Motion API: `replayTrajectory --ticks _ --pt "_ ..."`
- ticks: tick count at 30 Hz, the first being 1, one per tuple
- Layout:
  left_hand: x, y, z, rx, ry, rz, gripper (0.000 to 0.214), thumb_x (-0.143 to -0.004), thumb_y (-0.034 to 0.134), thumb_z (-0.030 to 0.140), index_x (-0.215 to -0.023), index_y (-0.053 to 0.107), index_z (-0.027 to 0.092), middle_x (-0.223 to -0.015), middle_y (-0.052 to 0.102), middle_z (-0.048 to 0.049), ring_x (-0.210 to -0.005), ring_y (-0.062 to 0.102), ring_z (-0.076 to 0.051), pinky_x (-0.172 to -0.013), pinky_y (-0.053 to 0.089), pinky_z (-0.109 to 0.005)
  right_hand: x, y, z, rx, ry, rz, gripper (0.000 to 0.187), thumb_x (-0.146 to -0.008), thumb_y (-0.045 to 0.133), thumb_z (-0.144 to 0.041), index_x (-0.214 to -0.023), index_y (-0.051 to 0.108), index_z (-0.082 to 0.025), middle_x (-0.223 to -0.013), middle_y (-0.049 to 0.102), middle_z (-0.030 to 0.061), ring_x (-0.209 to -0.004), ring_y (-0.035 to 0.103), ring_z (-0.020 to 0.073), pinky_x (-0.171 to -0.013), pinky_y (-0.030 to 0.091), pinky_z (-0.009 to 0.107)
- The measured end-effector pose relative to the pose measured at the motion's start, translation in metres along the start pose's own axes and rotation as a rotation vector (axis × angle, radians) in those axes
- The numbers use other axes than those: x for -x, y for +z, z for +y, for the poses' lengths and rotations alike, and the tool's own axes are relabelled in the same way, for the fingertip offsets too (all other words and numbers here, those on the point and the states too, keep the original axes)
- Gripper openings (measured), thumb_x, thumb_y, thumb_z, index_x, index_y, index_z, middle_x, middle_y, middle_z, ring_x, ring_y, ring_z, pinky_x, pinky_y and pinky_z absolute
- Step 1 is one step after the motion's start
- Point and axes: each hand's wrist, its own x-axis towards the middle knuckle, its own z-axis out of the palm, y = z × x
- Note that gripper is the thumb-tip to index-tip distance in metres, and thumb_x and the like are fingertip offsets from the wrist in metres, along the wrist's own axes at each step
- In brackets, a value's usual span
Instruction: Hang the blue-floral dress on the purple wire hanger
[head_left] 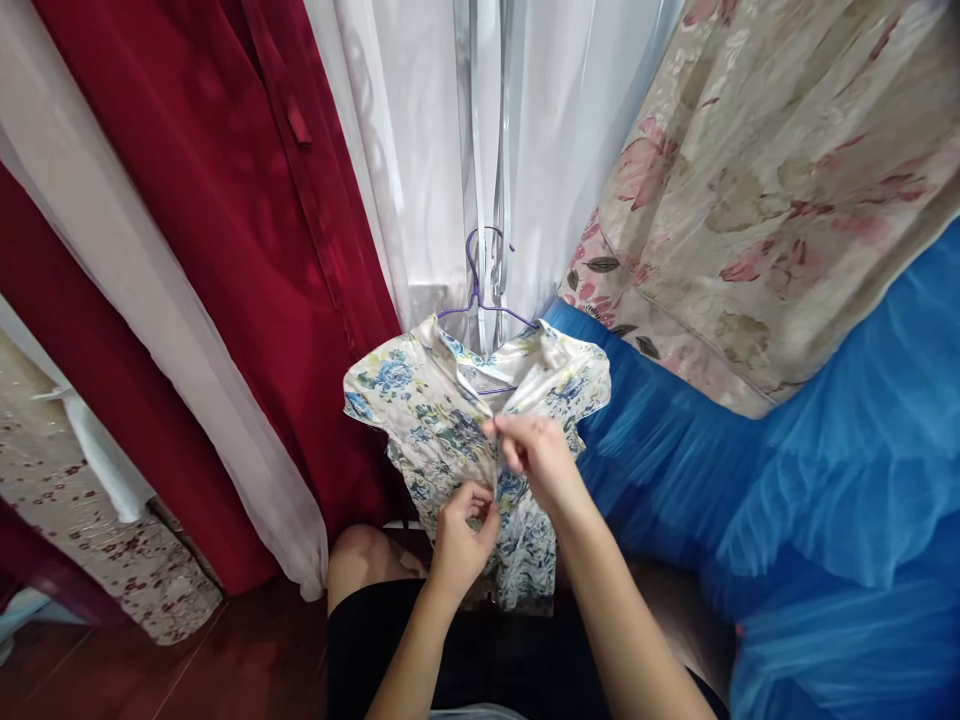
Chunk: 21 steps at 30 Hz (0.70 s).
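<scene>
A small white dress with blue flowers [420, 400] hangs on a purple wire hanger [480, 290] in front of me. My left hand [461, 540] pinches the dress's front opening low down, fingers closed on the cloth. My right hand [536, 455] pinches the same opening a little higher, near the chest. The two hands are close together at the middle of the dress. Whatever small fastening lies between the fingers is hidden.
A dark red garment [247, 250] and sheer white cloth [127, 260] hang at the left. White curtain [570, 130] hangs behind, a floral pink fabric [772, 190] and a blue tulle skirt [825, 480] fill the right. Dark wooden floor [225, 660] shows below; my knees in black shorts [480, 650] are underneath.
</scene>
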Motion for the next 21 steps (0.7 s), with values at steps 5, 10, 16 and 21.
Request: replayTrajectory --ticks 5,10,16,21 --pt "-0.004 -0.011 -0.015 -0.062 -0.055 -0.092 0.008 -0.087 0.060 0.018 -0.080 0.057 0.018 -0.071 0.059 0.0005 -0.063 0.058 -0.012 -0.059 0.045 -0.021 -0.060 0.031 -0.064 -0.078 -0.179 0.013 0.025 -0.075 0.068 -0.033 -0.061 0.069 -0.014 -0.040 0.047 -0.0043 -0.038 0.034 0.0067 -0.042 0.024 0.024" --pt "-0.042 -0.045 0.019 -0.165 0.108 -0.186 0.007 -0.091 0.062 0.024 -0.092 0.067 0.019 -0.089 0.069 -0.0034 -0.082 0.066 -0.016 -0.074 0.052 -0.027 -0.048 0.032 -0.060 0.064 -0.221 -0.005 0.022 -0.080 0.064 -0.033 -0.075 0.073 -0.014 -0.043 0.053 -0.0036 -0.040 0.041 0.0088 -0.043 0.028 0.023" --pt "-0.127 -0.077 0.118 -0.255 0.477 0.036 0.032 -0.100 0.052 0.029 -0.130 0.061 0.023 -0.091 0.070 -0.0022 -0.082 0.066 -0.016 -0.076 0.051 -0.028 -0.040 0.024 -0.050 0.195 -0.329 -0.014 0.026 -0.086 0.059 -0.033 -0.071 0.071 -0.016 -0.045 0.049 -0.0043 -0.043 0.039 0.0092 -0.047 0.029 0.024" --pt "-0.156 -0.070 0.148 -0.524 0.648 0.005 0.018 -0.099 0.054 0.026 -0.092 0.069 0.017 -0.084 0.069 -0.0019 -0.079 0.063 -0.017 -0.078 0.047 -0.030 -0.055 0.020 -0.028 0.294 -0.373 0.017 0.029 -0.085 0.059 -0.038 -0.070 0.069 -0.015 -0.049 0.041 -0.0052 -0.047 0.030 0.0091 -0.049 0.021 0.026"
